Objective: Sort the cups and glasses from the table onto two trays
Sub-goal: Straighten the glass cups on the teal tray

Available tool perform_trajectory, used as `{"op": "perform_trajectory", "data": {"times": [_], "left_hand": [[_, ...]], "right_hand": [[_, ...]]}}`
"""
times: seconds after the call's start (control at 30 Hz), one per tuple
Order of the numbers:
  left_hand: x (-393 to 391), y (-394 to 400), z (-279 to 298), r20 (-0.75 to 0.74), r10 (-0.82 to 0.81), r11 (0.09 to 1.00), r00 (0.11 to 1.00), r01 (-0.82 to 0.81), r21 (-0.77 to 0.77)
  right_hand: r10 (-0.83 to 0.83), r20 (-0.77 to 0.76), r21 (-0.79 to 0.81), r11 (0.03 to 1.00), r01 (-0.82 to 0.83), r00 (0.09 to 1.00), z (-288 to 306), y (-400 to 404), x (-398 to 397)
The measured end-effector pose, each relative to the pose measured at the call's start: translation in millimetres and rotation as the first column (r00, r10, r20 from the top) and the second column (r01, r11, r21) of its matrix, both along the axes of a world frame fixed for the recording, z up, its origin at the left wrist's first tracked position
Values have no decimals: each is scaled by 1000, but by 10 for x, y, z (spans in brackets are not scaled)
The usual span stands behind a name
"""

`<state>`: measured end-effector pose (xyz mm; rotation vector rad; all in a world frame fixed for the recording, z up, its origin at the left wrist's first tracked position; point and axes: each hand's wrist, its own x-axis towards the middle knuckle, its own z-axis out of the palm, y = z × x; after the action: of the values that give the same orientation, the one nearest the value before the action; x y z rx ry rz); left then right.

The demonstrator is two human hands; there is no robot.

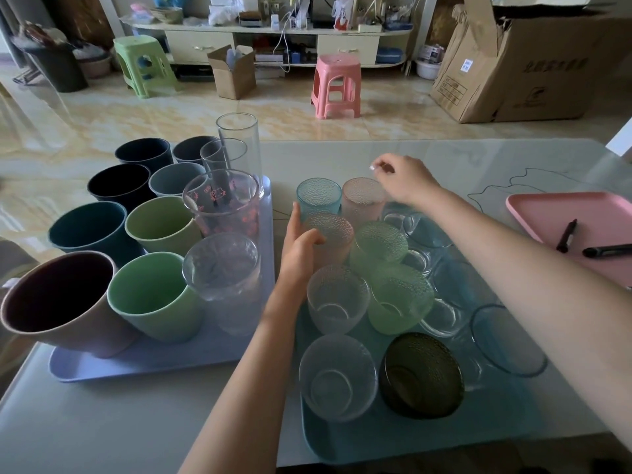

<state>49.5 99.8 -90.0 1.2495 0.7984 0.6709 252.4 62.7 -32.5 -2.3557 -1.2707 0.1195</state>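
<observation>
A lavender tray on the left carries several plastic cups, such as a green cup and a mauve cup, plus tall clear glasses along its right side. A teal tray on the right holds several dimpled glasses, among them a pink glass, a blue glass and a dark olive glass. My left hand wraps the left side of the pink glass. My right hand hovers over the far pink glass, fingers loosely curled and holding nothing.
A pink tray with two black markers lies at the table's right edge. The glass table ends just beyond the trays. On the floor behind stand a pink stool, a green stool and cardboard boxes.
</observation>
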Motion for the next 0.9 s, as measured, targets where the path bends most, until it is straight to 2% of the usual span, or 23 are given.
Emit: {"op": "perform_trajectory", "data": {"times": [0.1,0.17,0.27,0.33,0.37,0.57,0.77,0.83,0.9], "left_hand": [[-4,-17,9,-1,-16,1000,1000,16,6],[2,-14,6,-3,-14,1000,1000,14,8],[17,-7,-13,2,-4,1000,1000,4,22],[25,-2,-27,4,-5,1000,1000,5,23],[21,-4,-23,-5,-5,1000,1000,5,27],[8,43,-91,-13,-5,998,1000,5,57],[3,23,-80,-8,10,999,1000,-10,35],[-9,-1,-51,7,2,1000,1000,-2,30],[-29,-22,-27,33,6,1000,999,-6,7]], "right_hand": [[42,-96,204,979,-22,994,73,-272,3],[142,-74,205,971,-124,987,118,-455,-81],[279,49,-43,960,-277,959,120,-585,-225],[288,130,-187,947,-262,949,75,-587,-284],[274,141,-204,948,-243,951,52,-575,-299],[186,160,-124,978,-167,969,-4,-494,-313],[197,181,-137,975,-174,963,-22,-481,-345],[196,110,-61,980,-190,974,-18,-515,-336],[159,-5,103,982,-157,987,11,-593,-287]]}}
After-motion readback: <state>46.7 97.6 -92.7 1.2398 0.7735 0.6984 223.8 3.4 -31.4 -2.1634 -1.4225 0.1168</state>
